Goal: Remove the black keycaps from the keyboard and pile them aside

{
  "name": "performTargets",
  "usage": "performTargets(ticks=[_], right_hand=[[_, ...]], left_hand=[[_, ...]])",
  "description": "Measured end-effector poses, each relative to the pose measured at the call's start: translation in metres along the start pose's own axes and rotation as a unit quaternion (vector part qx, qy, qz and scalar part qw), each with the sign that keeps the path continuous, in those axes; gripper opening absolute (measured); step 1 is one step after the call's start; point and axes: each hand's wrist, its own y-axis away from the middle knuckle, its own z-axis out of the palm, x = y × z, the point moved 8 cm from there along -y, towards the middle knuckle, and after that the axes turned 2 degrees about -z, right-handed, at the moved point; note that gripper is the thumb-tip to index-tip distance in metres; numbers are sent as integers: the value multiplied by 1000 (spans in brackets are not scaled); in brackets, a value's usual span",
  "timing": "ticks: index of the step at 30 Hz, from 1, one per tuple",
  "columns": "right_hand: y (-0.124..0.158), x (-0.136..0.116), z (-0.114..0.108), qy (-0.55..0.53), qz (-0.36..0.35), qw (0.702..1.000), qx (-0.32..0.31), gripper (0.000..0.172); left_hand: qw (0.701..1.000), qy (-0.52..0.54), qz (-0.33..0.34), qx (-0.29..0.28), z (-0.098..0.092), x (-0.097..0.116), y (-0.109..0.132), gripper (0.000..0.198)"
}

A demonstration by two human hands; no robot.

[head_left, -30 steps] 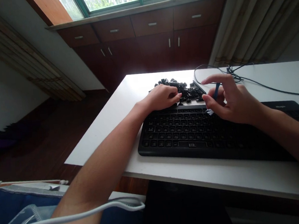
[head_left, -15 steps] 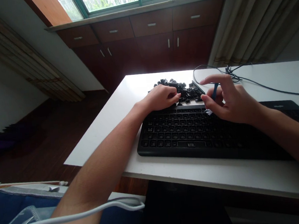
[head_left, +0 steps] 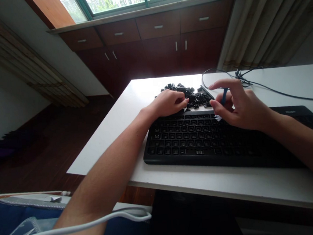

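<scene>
Right hand (head_left: 236,104): thumb and curled fingers pinch the blue handle of a small brush (head_left: 224,96), index finger raised; white bristles point down at the keyboard (head_left: 200,143). Brush presumably light, stiff-handled, soft-tipped; hold mid-handle. Left hand (head_left: 169,102): fingers loosely curled by the keyboard's far edge; cannot tell if anything is held. Keyboard lies flat on the white table (head_left: 110,125), probably rigid, liable to slide; steady by its rim. Loose keys (head_left: 197,99) heaped behind, likely slippery.
</scene>
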Motion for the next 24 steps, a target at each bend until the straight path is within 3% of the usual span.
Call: performTargets(ticks=[24], right_hand=[[0, 1, 0, -6, 2, 1000, -2, 48]], left_hand=[[1000, 1, 1, 1, 0, 0, 0, 36]])
